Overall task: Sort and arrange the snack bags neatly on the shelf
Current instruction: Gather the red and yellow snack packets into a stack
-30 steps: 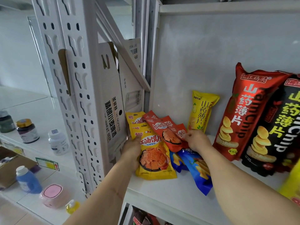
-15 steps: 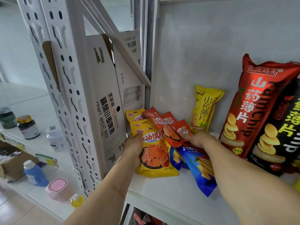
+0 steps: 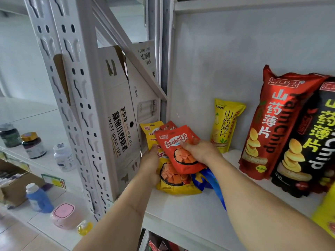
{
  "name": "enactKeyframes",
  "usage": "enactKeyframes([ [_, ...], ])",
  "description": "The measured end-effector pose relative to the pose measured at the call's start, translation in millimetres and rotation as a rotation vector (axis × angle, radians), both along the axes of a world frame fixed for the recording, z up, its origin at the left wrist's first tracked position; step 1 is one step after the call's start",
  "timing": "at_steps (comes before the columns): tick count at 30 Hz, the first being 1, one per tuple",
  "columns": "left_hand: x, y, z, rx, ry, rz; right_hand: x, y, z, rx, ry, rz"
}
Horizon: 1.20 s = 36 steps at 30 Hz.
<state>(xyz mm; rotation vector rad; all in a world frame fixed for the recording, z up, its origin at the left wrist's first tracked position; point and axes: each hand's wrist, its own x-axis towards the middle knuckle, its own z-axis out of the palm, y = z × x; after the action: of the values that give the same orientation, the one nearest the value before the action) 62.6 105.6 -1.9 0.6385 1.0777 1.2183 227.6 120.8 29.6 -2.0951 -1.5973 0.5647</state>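
Observation:
On the white shelf (image 3: 181, 212), my left hand (image 3: 149, 165) grips the left edge of a small yellow snack bag (image 3: 178, 183) lying at the shelf's left end. My right hand (image 3: 201, 151) holds several small red snack bags (image 3: 178, 153) gathered in a stack over the yellow ones. A blue bag (image 3: 213, 183) lies partly hidden under my right forearm. A slim yellow chip bag (image 3: 224, 125) leans on the back wall. A tall red chip bag (image 3: 272, 124) and a black chip bag (image 3: 311, 142) stand to the right.
A white cardboard beer box (image 3: 119, 127) leans against the perforated upright (image 3: 76, 98) left of the bags. A yellow bag's corner (image 3: 326, 218) shows at the right edge. On the lower left shelves stand jars (image 3: 33, 144), a white bottle (image 3: 63, 157), a blue bottle (image 3: 39, 198) and a pink box (image 3: 63, 214).
My right hand has pulled the fanned red bags together and lifted them onto the yellow bags. My left hand stays on the yellow bag's edge.

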Motion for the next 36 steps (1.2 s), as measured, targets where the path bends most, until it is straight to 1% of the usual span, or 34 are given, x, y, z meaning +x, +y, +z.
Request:
enactKeyframes([
  [2, -1.5, -0.9, 1.8, 0.009, -0.059, -0.042, -12.3, -3.7, -2.8, 0.050, -0.011, -0.008],
  [4, -3.7, -0.5, 3.7, 0.028, -0.081, -0.087, -23.3, -4.7, -6.6, 0.068, -0.015, 0.009],
  [7, -6.2, -0.7, 7.3, 0.012, -0.009, -0.121, -33.7, -5.3, -14.5, 0.045, -0.020, 0.067],
  [9, -7.0, -0.8, 6.5, -0.014, 0.053, -0.091, -31.7, -3.6, -19.7, 0.029, -0.018, 0.094],
  [11, -8.1, 1.2, 3.4, -0.029, 0.059, -0.050, -25.7, -2.6, -19.0, 0.035, 0.010, 0.119],
  [13, -8.9, 3.5, -0.1, -0.044, 0.050, -0.021, -16.4, -0.9, -15.0, 0.079, 0.054, 0.099],
  [16, -8.7, 8.4, -2.6, -0.043, 0.039, -0.006, -2.2, 4.6, -6.0, 0.175, 0.020, -0.001],
  [18, -8.5, 10.2, -2.6, -0.040, 0.035, -0.008, 4.9, 7.7, -2.0, 0.201, 0.024, -0.027],
  [20, -9.4, 12.5, -3.2, -0.041, 0.039, -0.008, 12.4, 10.2, -1.6, 0.144, 0.148, -0.028],
  [22, -10.3, 15.4, -5.1, -0.041, 0.053, -0.007, 20.0, 12.2, -3.2, 0.065, 0.209, -0.053],
  [26, -11.9, 19.4, -5.2, -0.025, 0.094, 0.002, 32.4, 21.9, -2.6, -0.022, 0.104, -0.091],
  [29, -12.7, 21.5, -5.7, 0.001, 0.116, -0.002, 39.1, 34.4, -0.9, 0.081, -0.006, -0.111],
  [30, -13.1, 22.8, -6.5, 0.007, 0.119, -0.005, 40.7, 39.7, -2.8, 0.116, 0.003, -0.092],
  [32, -14.6, 24.3, -7.6, 0.007, 0.109, -0.010, 42.8, 49.9, -10.3, 0.120, 0.085, -0.019],
  [34, -16.5, 25.2, -7.9, -0.012, 0.102, -0.013, 44.7, 59.4, -19.8, 0.061, 0.108, 0.031],
  [36, -17.8, 25.2, -6.9, -0.013, 0.117, -0.030, 45.5, 65.8, -26.3, -0.014, 0.070, 0.041],
])
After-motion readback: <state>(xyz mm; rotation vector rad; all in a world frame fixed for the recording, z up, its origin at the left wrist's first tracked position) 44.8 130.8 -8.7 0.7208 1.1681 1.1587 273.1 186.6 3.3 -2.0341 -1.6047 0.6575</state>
